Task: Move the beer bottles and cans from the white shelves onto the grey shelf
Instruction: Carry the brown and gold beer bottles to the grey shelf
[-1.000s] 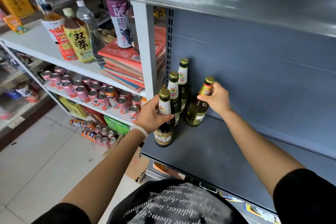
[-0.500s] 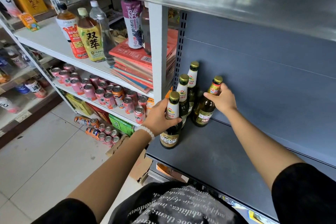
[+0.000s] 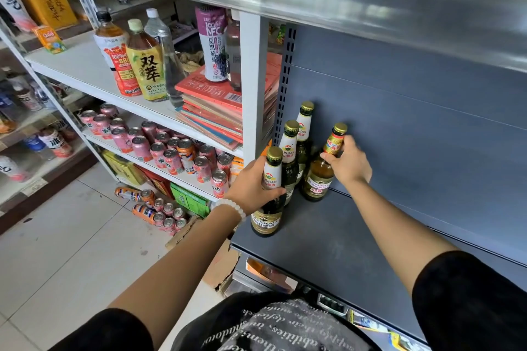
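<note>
Left hand (image 3: pixel 251 184): wrapped round the front bottle (image 3: pixel 269 194), with the fingers curled round its neck and shoulder; a white bead band (image 3: pixel 232 208) is worn on the wrist
Front bottle: dark glass with a gold cap, stood upright on the grey shelf (image 3: pixel 336 253), near its front edge
Right hand (image 3: pixel 349 164): the neck of the amber bottle (image 3: pixel 322 168) is pinched between the thumb and the fingers
Amber bottle: held just under its gold cap, tilted a little to the left, its base down on the grey shelf
Other two bottles (image 3: pixel 296 151): stood upright in a row behind the front bottle, between the two hands, close by the left-hand fingers
Grey shelf: a dark flat board under both hands, with a grey back wall behind the right-hand fingers
White shelves (image 3: pixel 85 68): found to the left of the left-hand fingers
Cans (image 3: pixel 171 151): many pink ones and an orange one are stood on the lower white shelf, left of the left-hand fingers
Big drink bottles (image 3: pixel 145 65): stood on the upper white shelf, up and to the left of the fingers, beside a pile of red flat boxes (image 3: pixel 216 111)
Floor cans (image 3: pixel 159 208): seen on the floor under the white shelves, below the left wrist
</note>
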